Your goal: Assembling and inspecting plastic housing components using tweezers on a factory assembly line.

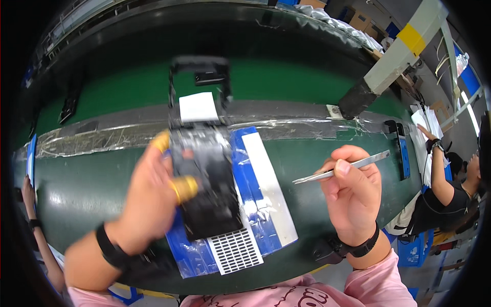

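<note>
My left hand (pixel 146 197), with yellow finger cots on its fingertips, grips a black plastic housing (pixel 212 204) by its left side. The housing is tilted over a blue board (pixel 186 258), and motion blurs its far part. Partly beneath it, a white sheet of small black rectangular labels (pixel 236 251) lies on the board. To the right, my right hand (pixel 354 189) pinches metal tweezers (pixel 371 159) in the air. Their tips point left, with nothing visible between them.
Beyond the housing, a black frame (pixel 225 92) and a white paper piece (pixel 198 107) appear over the green belt (pixel 286 82). A grey post (pixel 394 56) rises at right. A co-worker (pixel 440 204) stands right, near a blue-black part (pixel 402 153); another person's arm (pixel 38 230) shows left.
</note>
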Tool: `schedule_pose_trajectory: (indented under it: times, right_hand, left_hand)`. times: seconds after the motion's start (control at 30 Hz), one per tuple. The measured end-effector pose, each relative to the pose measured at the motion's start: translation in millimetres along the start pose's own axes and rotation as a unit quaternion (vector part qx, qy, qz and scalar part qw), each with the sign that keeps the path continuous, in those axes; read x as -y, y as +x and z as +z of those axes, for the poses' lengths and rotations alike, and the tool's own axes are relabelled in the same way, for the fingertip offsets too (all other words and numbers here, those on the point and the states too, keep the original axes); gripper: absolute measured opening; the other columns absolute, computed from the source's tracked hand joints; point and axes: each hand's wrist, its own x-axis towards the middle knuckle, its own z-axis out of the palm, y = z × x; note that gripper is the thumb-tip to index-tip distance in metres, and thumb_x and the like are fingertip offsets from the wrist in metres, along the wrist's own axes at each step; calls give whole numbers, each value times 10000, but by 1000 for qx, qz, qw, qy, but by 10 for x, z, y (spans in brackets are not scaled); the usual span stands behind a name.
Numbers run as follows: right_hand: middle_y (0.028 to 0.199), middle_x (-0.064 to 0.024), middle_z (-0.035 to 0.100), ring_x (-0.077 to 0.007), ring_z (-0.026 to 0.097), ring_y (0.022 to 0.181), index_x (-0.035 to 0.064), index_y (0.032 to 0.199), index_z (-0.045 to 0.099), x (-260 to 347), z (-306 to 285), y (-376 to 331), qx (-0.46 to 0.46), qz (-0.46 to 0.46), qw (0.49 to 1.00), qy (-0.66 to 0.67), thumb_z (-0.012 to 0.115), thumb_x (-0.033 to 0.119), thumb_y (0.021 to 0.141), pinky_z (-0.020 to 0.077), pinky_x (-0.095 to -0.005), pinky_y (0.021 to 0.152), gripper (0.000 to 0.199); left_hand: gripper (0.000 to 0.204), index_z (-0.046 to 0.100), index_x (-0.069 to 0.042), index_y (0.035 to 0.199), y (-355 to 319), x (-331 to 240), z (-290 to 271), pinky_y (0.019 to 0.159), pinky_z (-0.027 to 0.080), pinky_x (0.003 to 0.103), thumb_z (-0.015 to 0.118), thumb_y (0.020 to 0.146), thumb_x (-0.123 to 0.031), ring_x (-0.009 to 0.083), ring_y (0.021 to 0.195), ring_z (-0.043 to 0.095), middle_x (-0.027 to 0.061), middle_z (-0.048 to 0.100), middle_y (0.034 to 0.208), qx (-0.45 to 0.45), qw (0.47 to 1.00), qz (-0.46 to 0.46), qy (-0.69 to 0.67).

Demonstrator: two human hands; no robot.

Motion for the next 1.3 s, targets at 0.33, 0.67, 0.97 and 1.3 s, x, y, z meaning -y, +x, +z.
schedule_pose_trajectory:
  times: [0.33, 0.67, 0.97, 1.3]
  right_hand:
    - [717, -91, 594, -66, 470, 522, -34, 925, 547, -29, 49, -21, 1, 68, 997, 22, 564, -11, 745, 349, -174, 451, 182]
    - [721, -16, 567, -28, 500, 605, -14, 900, 560, -391, 123, -112, 54, 176, 982, -42, 572, -1, 757, 383, -144, 518, 144]
    - [726, 6, 554, 6, 450, 587, -20, 895, 561, -427, 142, -196, 52, 159, 981, -94, 567, -15, 761, 344, -133, 493, 134]
    - [725, 5, 558, 7, 449, 573, -23, 887, 560, -486, 225, -359, 70, 185, 971, -136, 560, -2, 770, 346, -136, 481, 119]
  left_hand:
    - [380, 485, 63, 943, 2038, -1147, -1074, 738, 445, 345, 546, 706, -228, 317, 833, 559, 219, 562, 882, -292, 649, 224, 666]
    - [231, 579, 65, 819, 2523, -461, -490, 700, 459, 381, 447, 740, -107, 315, 837, 581, 212, 596, 810, -168, 689, 18, 704]
    - [118, 546, -12, 835, 1057, -672, -342, 698, 467, 306, 533, 743, -85, 180, 732, 561, 64, 572, 774, -109, 992, 62, -12]
    - [313, 455, -16, 1077, -387, -186, -176, 674, 507, 327, 424, 768, -62, 210, 760, 595, 101, 573, 905, -124, 979, 64, -150]
